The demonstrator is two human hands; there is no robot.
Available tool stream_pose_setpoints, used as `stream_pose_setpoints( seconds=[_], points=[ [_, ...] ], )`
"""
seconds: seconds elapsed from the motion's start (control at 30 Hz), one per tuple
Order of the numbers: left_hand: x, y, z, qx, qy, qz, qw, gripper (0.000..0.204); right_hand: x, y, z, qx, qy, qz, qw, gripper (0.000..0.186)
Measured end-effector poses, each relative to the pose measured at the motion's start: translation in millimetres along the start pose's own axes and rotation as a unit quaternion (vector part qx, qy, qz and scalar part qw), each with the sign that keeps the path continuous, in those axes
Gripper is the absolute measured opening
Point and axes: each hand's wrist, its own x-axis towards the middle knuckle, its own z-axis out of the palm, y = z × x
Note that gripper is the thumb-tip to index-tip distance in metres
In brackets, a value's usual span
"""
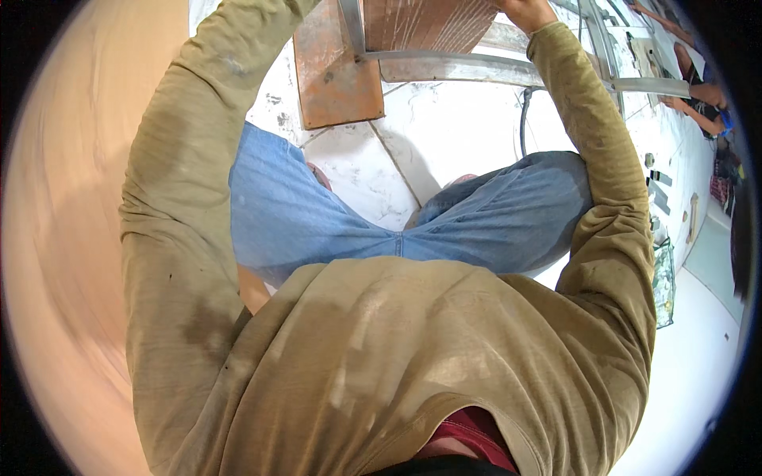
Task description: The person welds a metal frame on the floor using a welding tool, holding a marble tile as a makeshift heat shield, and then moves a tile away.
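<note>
Both my arms, in olive-brown sleeves, stretch forward over a metal frame (460,68). My right hand (530,13) is at the top edge, beside a reddish-brown panel (421,25) with pale streaks. Its fingers are mostly cut off, so I cannot tell whether it grips the panel or the frame. My left hand lies beyond the top edge; only the left sleeve (246,40) shows. Nearer my knees, a flat brown board (337,91) with worn, stained patches rests under the frame's left upright.
My bent legs in blue jeans (309,206) flank white floor tiles (373,170). A wood-toned surface (79,222) fills the left side. A dark cable (524,119) hangs by my right knee. At far right are another person's hand (676,103), scattered tools (659,178) and a patterned bag (663,282).
</note>
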Motion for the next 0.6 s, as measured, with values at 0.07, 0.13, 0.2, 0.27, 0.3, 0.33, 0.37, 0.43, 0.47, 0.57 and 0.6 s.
stream_pose_setpoints(
  seconds=[0.07,0.13,0.2,0.27,0.3,0.33,0.37,0.43,0.47,0.57,0.6],
  points=[
    [2,-2,-4,0.019,-0.02,-0.036,0.999,0.052,1,2,-4,-0.026,0.007,0.008,1.0,0.026],
    [5,-6,-12,0.061,-0.033,-0.059,0.996,0.052,4,2,-2,-0.004,0.001,0.016,1.0,0.026],
    [5,-3,-8,0.079,-0.032,-0.062,0.994,0.051,3,4,-4,0.03,-0.001,0.024,0.999,0.026],
    [2,2,-4,0.081,-0.014,-0.043,0.996,0.05,4,5,-4,0.078,-0.002,0.025,0.997,0.026],
    [2,3,-2,0.05,-0.009,-0.021,0.998,0.049,5,4,-5,0.066,-0.015,0.013,0.998,0.027],
    [1,4,2,0.019,-0.003,0.001,1.0,0.049,6,4,-6,0.054,-0.027,0.002,0.998,0.027],
    [0,4,4,-0.01,0.002,0.022,1.0,0.048,9,6,-6,0.044,-0.039,-0.011,0.998,0.028],
    [-1,5,5,0.028,-0.002,0.016,0.999,0.045,6,10,-8,0.04,-0.033,0.007,0.999,0.029],
    [2,7,4,0.048,-0.003,0.017,0.999,0.043,7,12,-13,0.035,-0.03,0.012,0.999,0.029],
    [3,-1,38,0.045,0.159,0.039,0.985,0.051,11,8,-13,0.016,-0.042,0.001,0.999,0.035],
    [7,-4,37,0.039,0.146,0.031,0.988,0.055,2,8,-23,-0.16,0.017,0.064,0.985,0.033]
  ],
)
